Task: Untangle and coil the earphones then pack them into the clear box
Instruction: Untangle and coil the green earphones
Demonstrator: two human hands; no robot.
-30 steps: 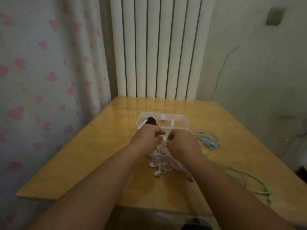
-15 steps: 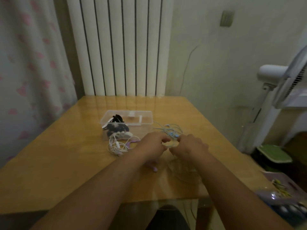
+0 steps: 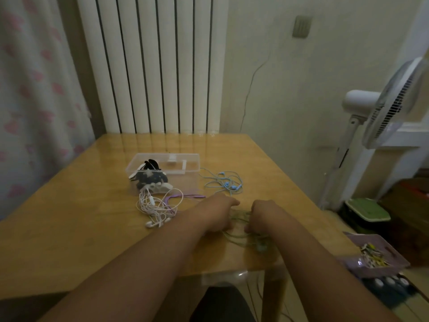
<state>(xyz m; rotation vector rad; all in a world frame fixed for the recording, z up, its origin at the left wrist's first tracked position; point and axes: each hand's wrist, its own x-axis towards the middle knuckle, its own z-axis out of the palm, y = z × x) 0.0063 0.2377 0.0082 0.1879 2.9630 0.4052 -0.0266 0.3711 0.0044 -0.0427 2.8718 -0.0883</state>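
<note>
My left hand (image 3: 219, 211) and right hand (image 3: 264, 214) both curled on the green earphones (image 3: 241, 233) near the table's (image 3: 81, 228) front edge, well short of the clear box (image 3: 188, 163): thin, limp, snag-prone cord, best pinched at a free end, I judge.

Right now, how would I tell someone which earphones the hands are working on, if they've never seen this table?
Start at the wooden table and find the clear box near its middle. Come toward the near right edge, where the left hand and right hand meet. The green earphones lie between and under them: the only green set, and apart from the blue earphones beside the box and the white earphones further left.
</note>
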